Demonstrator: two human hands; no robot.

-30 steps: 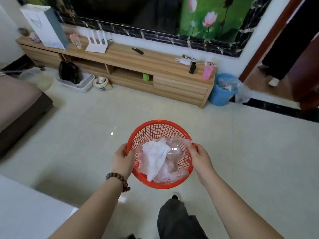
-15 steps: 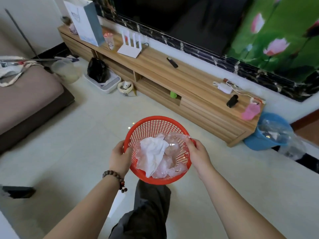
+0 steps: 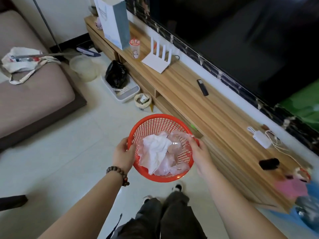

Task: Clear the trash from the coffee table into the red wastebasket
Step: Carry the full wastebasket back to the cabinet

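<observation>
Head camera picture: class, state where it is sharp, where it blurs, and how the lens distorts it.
Head view: sharp at the centre, on the red wastebasket and both hands; motion-smeared at the right edge around the pink cup; wide-angle bending curves the wooden TV cabinet.

TV stand: long wooden cabinet (image 3: pixel 198 100), 12 to 4 o'clock
On its tabletop: white four-antenna router (image 3: pixel 158 60), black remote (image 3: pixel 202 87), white-and-grey paper bag (image 3: pixel 114 21)
Sofa: mauve cushioned seat (image 3: pixel 32 94), 10 o'clock
</observation>
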